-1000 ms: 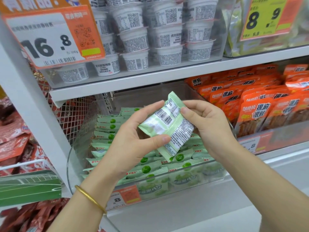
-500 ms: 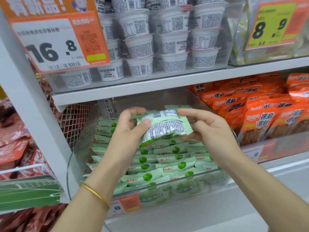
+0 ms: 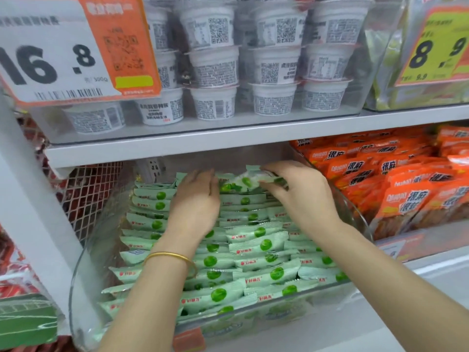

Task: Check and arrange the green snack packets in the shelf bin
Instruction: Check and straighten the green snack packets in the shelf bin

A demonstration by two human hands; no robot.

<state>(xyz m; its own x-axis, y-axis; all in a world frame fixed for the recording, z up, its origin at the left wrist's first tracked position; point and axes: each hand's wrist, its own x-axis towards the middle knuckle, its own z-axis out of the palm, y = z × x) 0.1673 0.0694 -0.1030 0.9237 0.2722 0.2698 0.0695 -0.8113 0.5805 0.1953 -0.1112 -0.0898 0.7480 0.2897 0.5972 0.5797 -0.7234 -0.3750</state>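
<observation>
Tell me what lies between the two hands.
In the head view, one green snack packet fills the gap from left hand to right hand.

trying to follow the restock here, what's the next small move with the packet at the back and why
Probably lower the green packet flat onto the back row and let go. The right hand pinches it at the rear of the clear bin, over the stacked packets, and the left hand rests open beside it, ready to steady it.
</observation>
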